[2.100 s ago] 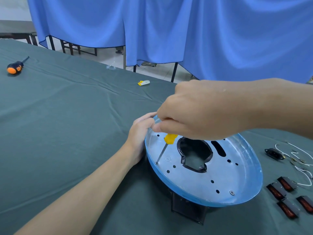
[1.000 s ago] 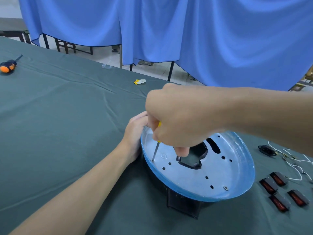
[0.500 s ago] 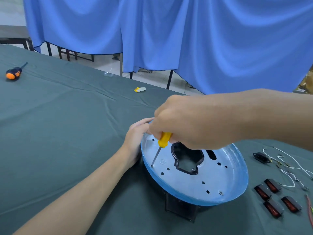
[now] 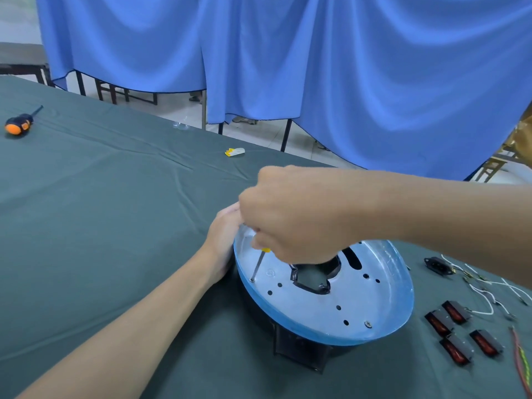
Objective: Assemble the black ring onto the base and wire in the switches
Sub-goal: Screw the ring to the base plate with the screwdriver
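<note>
- Blue curtains (image 4: 345, 82) hang behind a table (image 4: 115, 226) draped in dark green cloth.
- On the cloth in front of you lies the base (image 4: 359, 300), a round silver metal plate with a blue-filmed rim and a dark cut-out at its centre.
- A black part shows beneath the base's near edge. It is probably the black ring (image 4: 299, 352), already under the plate.
- Your right hand (image 4: 293, 220) is closed in a fist round a yellow-handled screwdriver (image 4: 257, 266) above the base's left half. The shaft slants down onto a screw (image 4: 252, 280) just inside the left rim.
- Your left hand (image 4: 223, 243) holds the base's left rim, fingers curled round the edge, with the tips hidden behind the right hand.
- Another screw (image 4: 368, 324) sits in the base near its near-right rim.
- To the right of the base lie four red-faced rocker switches (image 4: 457, 332), a black power socket (image 4: 437, 265) and loose white wires (image 4: 486, 295), none connected.
- Far to the left of the base lies an orange-handled screwdriver (image 4: 17, 125).
- The step in hand looks like screwing the base to the ring, and wiring has not begun.
- Next, keep the tip seated and the base braced, then turn until the screw sits flush.
</note>
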